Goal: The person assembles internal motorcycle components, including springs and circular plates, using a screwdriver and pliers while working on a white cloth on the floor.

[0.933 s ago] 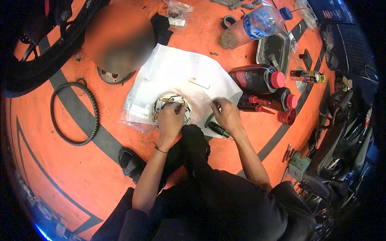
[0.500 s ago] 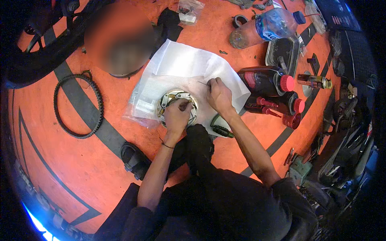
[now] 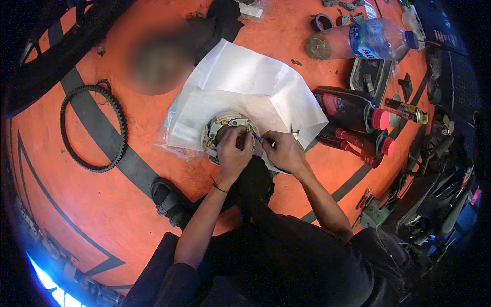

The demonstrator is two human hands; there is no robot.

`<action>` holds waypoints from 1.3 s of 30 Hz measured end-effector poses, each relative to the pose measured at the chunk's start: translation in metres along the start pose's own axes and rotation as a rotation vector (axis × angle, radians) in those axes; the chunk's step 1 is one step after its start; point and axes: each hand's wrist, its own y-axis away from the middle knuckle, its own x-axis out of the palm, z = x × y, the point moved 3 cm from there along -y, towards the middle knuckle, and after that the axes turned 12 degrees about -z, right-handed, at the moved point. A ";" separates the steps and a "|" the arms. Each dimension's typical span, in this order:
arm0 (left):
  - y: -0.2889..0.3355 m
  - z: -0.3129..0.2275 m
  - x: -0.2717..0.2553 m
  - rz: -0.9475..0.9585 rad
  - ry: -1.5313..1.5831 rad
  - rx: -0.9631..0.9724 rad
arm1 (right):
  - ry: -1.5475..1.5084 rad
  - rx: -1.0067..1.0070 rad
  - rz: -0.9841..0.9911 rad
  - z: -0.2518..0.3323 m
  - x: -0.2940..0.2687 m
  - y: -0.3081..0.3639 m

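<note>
Clutch assembly (image 3: pixel 238 122): near lower edge of white sheet (image 3: pixel 245 61), held in curled fingers of left hand (image 3: pixel 235 153), beside narrowed fingers of right hand (image 3: pixel 284 152) (contents indeterminable). Judged part-done: fitted with springs (image 3: pixel 224 123), elsewhere obscured, leaving remainder unascertained.

Right hand (image 3: pixel 284 152) now beside the round part (image 3: pixel 237 123)

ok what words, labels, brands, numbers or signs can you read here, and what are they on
Clear bottle: large pale lettering on blue, not copied here.
Upper black bottle: print on red, too small to read.
Can: print too blurred to read.
Dark panel, upper right: marks too blurred to read.
</note>
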 end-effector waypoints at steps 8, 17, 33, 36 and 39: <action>0.000 0.006 0.000 -0.005 -0.010 0.018 | -0.119 -0.038 0.013 0.014 -0.001 -0.014; -0.047 -0.045 -0.015 0.138 -0.599 0.405 | -0.305 0.180 -0.007 0.006 0.015 -0.010; -0.075 -0.014 -0.011 0.474 -0.365 0.351 | -0.048 -0.087 -0.304 0.025 0.028 0.005; -0.076 -0.013 -0.010 0.495 -0.399 0.328 | 0.097 -0.302 -0.373 0.029 0.020 0.008; -0.076 -0.013 -0.011 0.545 -0.432 0.315 | 0.160 -0.260 -0.202 0.025 0.012 0.009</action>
